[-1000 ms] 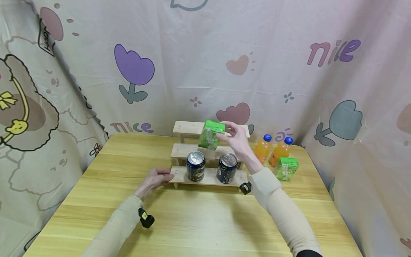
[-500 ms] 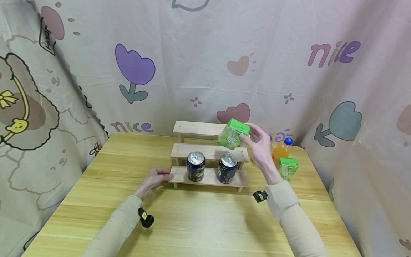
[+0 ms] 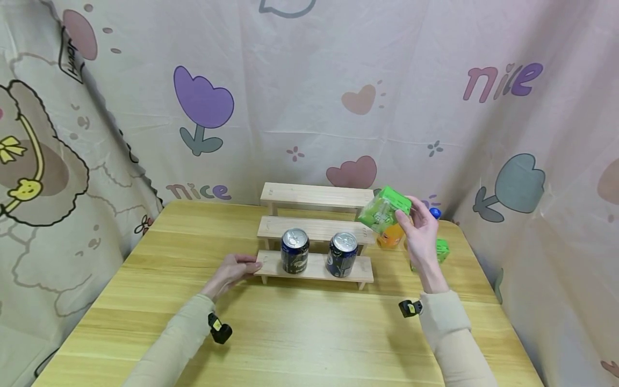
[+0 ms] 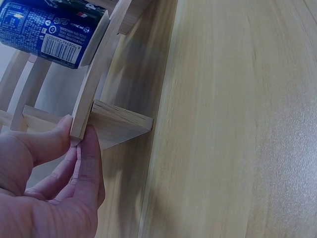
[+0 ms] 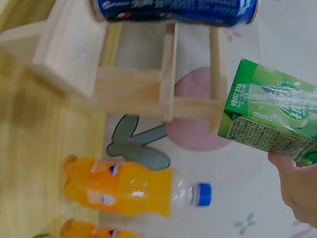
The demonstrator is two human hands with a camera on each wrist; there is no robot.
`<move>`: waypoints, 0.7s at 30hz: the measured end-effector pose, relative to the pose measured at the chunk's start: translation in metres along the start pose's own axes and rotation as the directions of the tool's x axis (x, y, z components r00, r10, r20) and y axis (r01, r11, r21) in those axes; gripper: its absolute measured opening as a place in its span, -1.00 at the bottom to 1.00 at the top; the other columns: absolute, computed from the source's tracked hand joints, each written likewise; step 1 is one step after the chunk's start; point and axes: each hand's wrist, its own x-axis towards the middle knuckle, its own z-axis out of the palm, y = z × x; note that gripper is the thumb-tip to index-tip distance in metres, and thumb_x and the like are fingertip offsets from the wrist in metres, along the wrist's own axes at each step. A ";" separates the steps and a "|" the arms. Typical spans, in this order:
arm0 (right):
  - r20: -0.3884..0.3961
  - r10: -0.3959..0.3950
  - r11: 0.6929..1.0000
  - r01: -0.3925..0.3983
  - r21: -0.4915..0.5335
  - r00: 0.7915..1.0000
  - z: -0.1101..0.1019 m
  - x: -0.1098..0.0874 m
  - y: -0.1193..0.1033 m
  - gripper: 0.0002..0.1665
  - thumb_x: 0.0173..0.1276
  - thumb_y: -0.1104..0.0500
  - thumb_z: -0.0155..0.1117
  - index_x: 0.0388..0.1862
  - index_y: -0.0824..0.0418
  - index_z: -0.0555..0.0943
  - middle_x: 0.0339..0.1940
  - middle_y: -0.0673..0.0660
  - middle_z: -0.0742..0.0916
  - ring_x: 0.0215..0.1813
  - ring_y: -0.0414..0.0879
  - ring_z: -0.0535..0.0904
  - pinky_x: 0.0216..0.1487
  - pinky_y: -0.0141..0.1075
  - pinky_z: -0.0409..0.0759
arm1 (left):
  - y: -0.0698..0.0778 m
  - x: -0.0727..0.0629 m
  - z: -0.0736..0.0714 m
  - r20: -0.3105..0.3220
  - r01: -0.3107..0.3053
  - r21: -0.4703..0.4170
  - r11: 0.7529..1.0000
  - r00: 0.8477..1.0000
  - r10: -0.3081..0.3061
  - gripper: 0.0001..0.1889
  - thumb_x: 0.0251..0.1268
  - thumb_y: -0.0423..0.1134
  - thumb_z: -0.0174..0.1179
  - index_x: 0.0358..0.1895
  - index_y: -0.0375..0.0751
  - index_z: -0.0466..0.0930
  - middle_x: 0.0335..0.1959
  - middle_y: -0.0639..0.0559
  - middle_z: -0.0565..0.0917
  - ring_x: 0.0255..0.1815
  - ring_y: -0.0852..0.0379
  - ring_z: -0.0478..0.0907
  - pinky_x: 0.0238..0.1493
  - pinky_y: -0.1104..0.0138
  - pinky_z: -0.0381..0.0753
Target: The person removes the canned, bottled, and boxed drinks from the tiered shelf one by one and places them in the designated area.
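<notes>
My right hand [image 3: 422, 234] pinches a green drink carton [image 3: 385, 208] in the air, tilted, by the right end of the three-step wooden shelf [image 3: 316, 194]. In the right wrist view that carton [image 5: 272, 111] shows its printed side, with a thumb [image 5: 287, 173] at its lower edge. At the left end of the bottom step, my left hand [image 3: 232, 275] grips the board; the left wrist view has the thumb above and fingers [image 4: 89, 163] below the plank. Two dark blue drink cans [image 3: 295, 250] [image 3: 342, 254] stand upright on that bottom step.
Behind the right hand, an orange drink bottle [image 3: 390, 236] is partly hidden, as is another bottle's blue cap [image 3: 434, 213]. A second green carton [image 3: 442, 250] stands on the wooden table [image 3: 309, 333]. A patterned curtain [image 3: 300, 97] hangs close behind the shelf.
My right hand has carried the green carton rightward, from in front of the top and middle steps to the shelf's right end. The left hand and the cans have stayed put.
</notes>
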 end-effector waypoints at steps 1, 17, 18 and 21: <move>-0.004 -0.002 1.000 0.002 -0.001 1.000 -0.003 -0.001 0.001 -0.55 0.38 0.52 0.18 0.25 0.49 0.46 -0.03 -0.04 0.68 0.03 -0.18 0.57 0.03 -0.55 0.66 | 0.000 0.000 0.000 0.001 -0.001 0.000 1.000 1.000 0.001 -0.46 0.34 -0.43 0.26 0.28 -0.69 0.34 -0.13 -0.14 0.71 -0.27 0.25 0.66 -0.01 0.36 0.78; -0.088 0.086 0.996 -0.087 -0.002 0.992 -0.036 -0.015 0.027 -0.61 0.46 0.43 0.14 0.24 0.32 0.48 0.07 -0.03 0.60 0.10 -0.21 0.52 0.07 -0.59 0.63 | 0.001 -0.001 0.000 0.002 0.004 0.017 1.000 1.000 -0.004 -0.46 0.35 -0.41 0.25 0.29 -0.66 0.34 -0.07 -0.20 0.71 -0.25 0.25 0.66 0.02 0.35 0.77; -0.093 0.097 0.995 -0.098 -0.008 0.991 -0.038 -0.016 0.028 -0.61 0.46 0.43 0.13 0.24 0.31 0.48 0.09 -0.03 0.59 0.12 -0.20 0.51 0.08 -0.59 0.62 | 0.001 -0.001 0.000 0.001 0.004 0.017 1.000 1.000 -0.004 -0.47 0.35 -0.41 0.25 0.29 -0.66 0.35 -0.09 -0.17 0.72 -0.26 0.25 0.66 0.01 0.36 0.77; -0.103 0.137 0.989 -0.141 -0.038 0.985 -0.044 -0.017 0.031 -0.59 0.48 0.43 0.10 0.27 0.31 0.45 0.13 -0.05 0.58 0.16 -0.21 0.49 0.12 -0.60 0.61 | 0.000 -0.002 -0.001 0.000 -0.002 0.019 1.000 1.000 0.002 -0.48 0.35 -0.41 0.25 0.27 -0.66 0.37 -0.12 -0.14 0.73 -0.27 0.25 0.66 -0.02 0.36 0.78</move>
